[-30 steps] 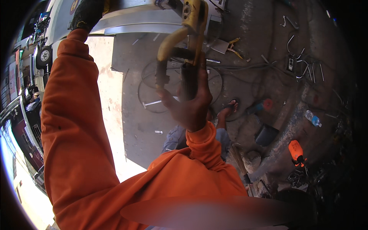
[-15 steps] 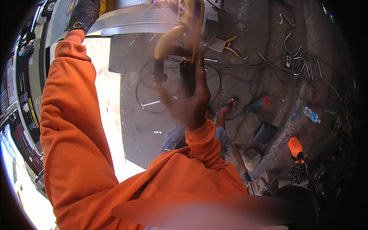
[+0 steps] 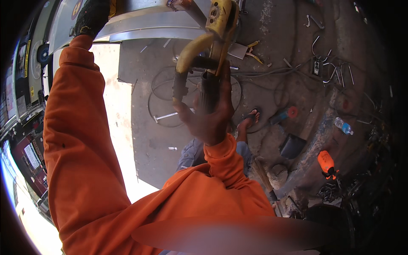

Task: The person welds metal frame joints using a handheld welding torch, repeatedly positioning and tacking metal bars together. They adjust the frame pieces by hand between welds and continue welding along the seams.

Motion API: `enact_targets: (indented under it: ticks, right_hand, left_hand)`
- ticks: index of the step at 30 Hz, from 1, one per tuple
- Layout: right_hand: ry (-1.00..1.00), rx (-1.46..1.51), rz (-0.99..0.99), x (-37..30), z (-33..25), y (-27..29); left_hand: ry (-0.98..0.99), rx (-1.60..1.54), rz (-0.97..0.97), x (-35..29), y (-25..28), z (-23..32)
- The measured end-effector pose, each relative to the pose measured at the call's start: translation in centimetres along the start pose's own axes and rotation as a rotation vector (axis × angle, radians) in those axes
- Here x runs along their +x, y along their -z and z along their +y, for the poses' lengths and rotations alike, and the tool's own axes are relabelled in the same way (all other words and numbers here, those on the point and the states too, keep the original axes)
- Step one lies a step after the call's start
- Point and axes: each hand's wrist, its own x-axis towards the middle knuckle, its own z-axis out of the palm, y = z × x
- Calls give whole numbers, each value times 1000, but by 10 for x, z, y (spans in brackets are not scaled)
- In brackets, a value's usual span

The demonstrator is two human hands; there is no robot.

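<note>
My right hand [image 3: 211,125] is bare and wraps round the dark ribbed handle of a yellow tool [image 3: 219,21], which looks like a welding electrode holder. Its curved lever, with a black sleeve, arcs out on the left, and my thumb lies by the lever's end. Beyond its bolted head, a dull tube [image 3: 195,13] slants down from the top edge. My left hand [image 3: 91,19], in a dark knit glove, reaches over a shiny metal frame [image 3: 157,34] at the upper left, with something yellow beside it. The glove's fingers run into shadow and the frame's edge.
Cables snake over the dark floor. Yellow-handled pliers [image 3: 255,54], bent metal rods [image 3: 335,74], a water bottle [image 3: 343,126], a blue angle grinder [image 3: 280,117] and an orange bottle [image 3: 326,160] lie to the right. My sandalled foot [image 3: 248,121] is nearby. Vehicles stand at far left.
The electrode holder appears slightly lower and farther right, and its head is clearer. The glow beside it has faded, and the slanting tube shows. My left hand stays over the metal frame.
</note>
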Motion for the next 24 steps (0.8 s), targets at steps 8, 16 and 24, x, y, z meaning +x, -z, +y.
enact_targets:
  ticks: [8, 16, 24]
  right_hand:
    - [-97, -3, -41, 3, -12, 7]
    - [-141, -188, -83, 9, -41, 10]
    - [-245, -265, -44, 7, -52, 7]
  left_hand:
    - [39, -113, 41, -7, -25, -8]
    - [-24, 5, 223, -14, -19, 10]
    - [89, -117, 148, -12, 13, 26]
